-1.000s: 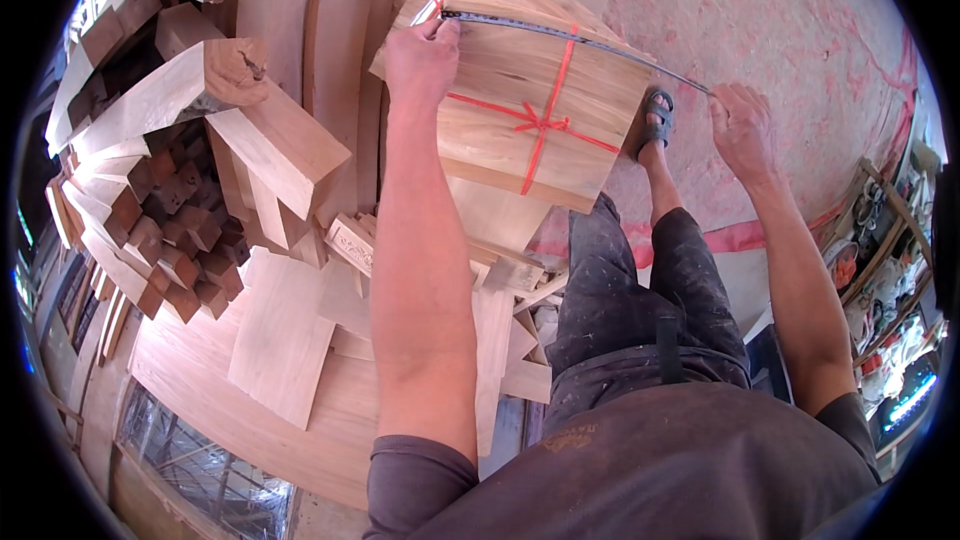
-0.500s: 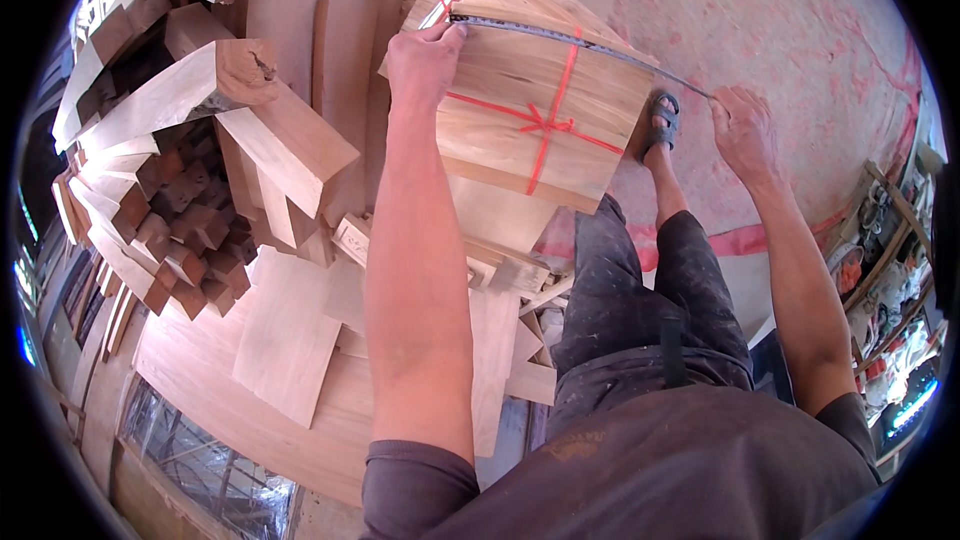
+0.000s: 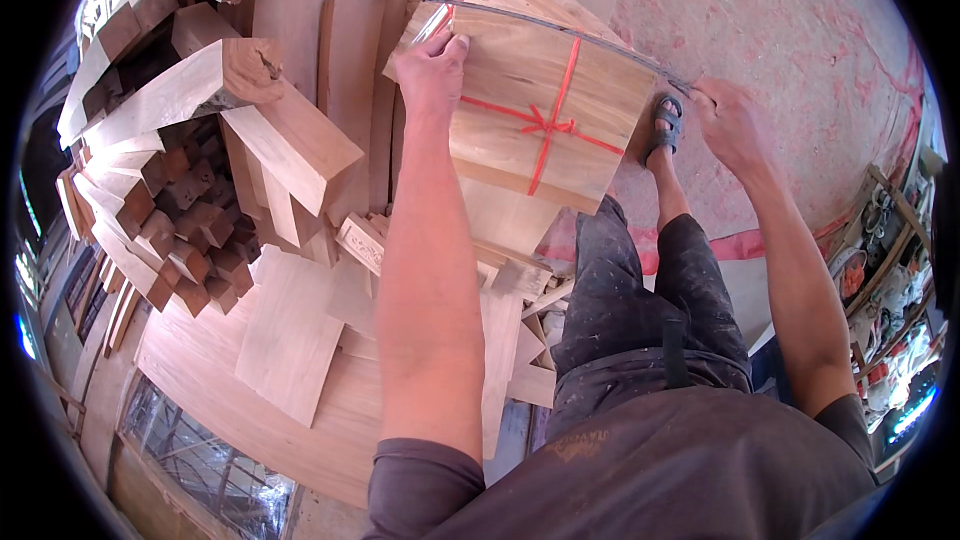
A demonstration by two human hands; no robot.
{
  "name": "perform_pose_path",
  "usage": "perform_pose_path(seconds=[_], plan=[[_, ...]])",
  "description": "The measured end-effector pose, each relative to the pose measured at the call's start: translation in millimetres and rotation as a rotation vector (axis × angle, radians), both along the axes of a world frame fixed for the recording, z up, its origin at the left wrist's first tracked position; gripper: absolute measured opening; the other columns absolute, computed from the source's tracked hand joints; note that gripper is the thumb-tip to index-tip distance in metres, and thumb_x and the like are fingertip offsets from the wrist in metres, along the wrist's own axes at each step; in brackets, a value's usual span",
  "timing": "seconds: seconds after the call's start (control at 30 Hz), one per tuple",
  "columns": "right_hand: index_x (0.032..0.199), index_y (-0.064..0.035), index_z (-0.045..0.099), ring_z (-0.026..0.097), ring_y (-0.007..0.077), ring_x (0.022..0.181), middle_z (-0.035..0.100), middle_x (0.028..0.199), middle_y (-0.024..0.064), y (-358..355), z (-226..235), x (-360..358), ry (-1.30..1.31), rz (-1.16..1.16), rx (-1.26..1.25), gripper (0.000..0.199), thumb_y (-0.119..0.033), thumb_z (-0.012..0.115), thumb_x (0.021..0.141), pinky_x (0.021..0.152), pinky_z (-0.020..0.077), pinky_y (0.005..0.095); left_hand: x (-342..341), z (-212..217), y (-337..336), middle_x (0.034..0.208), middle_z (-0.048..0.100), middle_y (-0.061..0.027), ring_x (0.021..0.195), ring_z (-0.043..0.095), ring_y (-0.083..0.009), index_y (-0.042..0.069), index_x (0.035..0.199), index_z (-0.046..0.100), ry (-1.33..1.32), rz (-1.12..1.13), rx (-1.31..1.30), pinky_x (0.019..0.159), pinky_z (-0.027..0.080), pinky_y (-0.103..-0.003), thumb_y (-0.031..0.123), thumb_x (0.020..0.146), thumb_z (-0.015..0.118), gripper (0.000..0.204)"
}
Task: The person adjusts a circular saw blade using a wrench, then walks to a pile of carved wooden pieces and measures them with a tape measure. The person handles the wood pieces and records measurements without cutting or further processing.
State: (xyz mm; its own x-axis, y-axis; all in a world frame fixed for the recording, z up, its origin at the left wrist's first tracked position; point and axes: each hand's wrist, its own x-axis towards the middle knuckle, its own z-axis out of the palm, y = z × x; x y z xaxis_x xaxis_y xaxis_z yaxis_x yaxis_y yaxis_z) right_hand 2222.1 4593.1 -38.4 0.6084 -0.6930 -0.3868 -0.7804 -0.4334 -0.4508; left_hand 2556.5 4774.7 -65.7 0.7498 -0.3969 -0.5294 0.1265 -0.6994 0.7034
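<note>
**woodnoob:** So what's going on with the hands here?

**planky:** Looks like measuring. Left hand (image 3: 432,65) pins one end of a thin metal tape (image 3: 560,28) at the far left corner of a bundle of boards (image 3: 545,90) tied with red string (image 3: 545,125). Right hand (image 3: 728,120) pinches the other end just past the bundle's right edge. Both grips closed on the tape, pulled taut.

**woodnoob:** And the bundle sits where?

**planky:** Leaning on the wood pile (image 3: 240,110), lower edge toward the concrete floor (image 3: 780,10), near a sandalled foot (image 3: 667,125). My guess: next comes keeping the tape flat along the top edge and reading it.
</note>
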Motion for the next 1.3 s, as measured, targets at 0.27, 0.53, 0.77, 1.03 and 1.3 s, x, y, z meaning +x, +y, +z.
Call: perform_pose_path(seconds=[0.27, 0.53, 0.77, 1.03, 1.3], plan=[[0.094, -0.0060, 0.068, 0.070, 0.0348, 0.086, 0.070, 0.078, 0.0135, 7, -2, 22, 0.107, 0.043, 0.147, 0.022, -0.022, 0.053, 0.097, 0.078, 0.0507, 0.0493, -12, 1, -1, 0.077, 0.059, 0.0054, 0.070, 0.049, -0.0054, -0.003, 0.107, 0.078, 0.033, 0.136, -0.103, 0.065, 0.043, -0.026, 0.013, 0.088, 0.072, 0.025], [0.093, -0.0046, 0.068, 0.072, 0.0318, 0.071, 0.069, 0.071, 0.0153, 9, -9, 30, 0.070, 0.004, 0.207, 0.024, -0.021, 0.051, 0.099, 0.073, 0.0522, 0.0479, -10, -8, 3, 0.071, 0.054, 0.0078, 0.065, 0.044, -0.0044, -0.004, 0.089, 0.076, 0.044, 0.159, -0.140, 0.058, 0.038, -0.026, 0.010, 0.087, 0.072, 0.014], [0.094, -0.0039, 0.070, 0.071, 0.0335, 0.071, 0.068, 0.070, 0.0175, 8, -6, 38, 0.068, 0.013, 0.200, 0.024, -0.019, 0.051, 0.098, 0.073, 0.0525, 0.0478, -14, -10, 1, 0.067, 0.049, 0.0082, 0.063, 0.041, -0.0045, -0.003, 0.076, 0.069, 0.037, 0.190, -0.233, 0.055, 0.035, -0.027, 0.008, 0.087, 0.070, 0.015], [0.092, -0.0032, 0.070, 0.070, 0.0369, 0.073, 0.068, 0.072, 0.0199, 10, -2, 47, 0.070, 0.006, 0.186, 0.024, -0.020, 0.053, 0.097, 0.073, 0.0523, 0.0488, -13, -23, 6, 0.066, 0.046, 0.0078, 0.063, 0.038, -0.0047, -0.001, 0.069, 0.057, 0.015, 0.179, -0.269, 0.055, 0.034, -0.027, 0.007, 0.086, 0.068, 0.022], [0.092, -0.0018, 0.070, 0.071, 0.0361, 0.072, 0.068, 0.077, 0.0210, 13, 0, 52, 0.069, -0.022, 0.215, 0.024, -0.020, 0.055, 0.095, 0.073, 0.0531, 0.0483, -15, -21, 6, 0.066, 0.046, 0.0074, 0.063, 0.038, -0.0052, -0.001, 0.069, 0.055, -0.011, 0.161, -0.262, 0.055, 0.034, -0.028, 0.008, 0.083, 0.070, 0.022]])
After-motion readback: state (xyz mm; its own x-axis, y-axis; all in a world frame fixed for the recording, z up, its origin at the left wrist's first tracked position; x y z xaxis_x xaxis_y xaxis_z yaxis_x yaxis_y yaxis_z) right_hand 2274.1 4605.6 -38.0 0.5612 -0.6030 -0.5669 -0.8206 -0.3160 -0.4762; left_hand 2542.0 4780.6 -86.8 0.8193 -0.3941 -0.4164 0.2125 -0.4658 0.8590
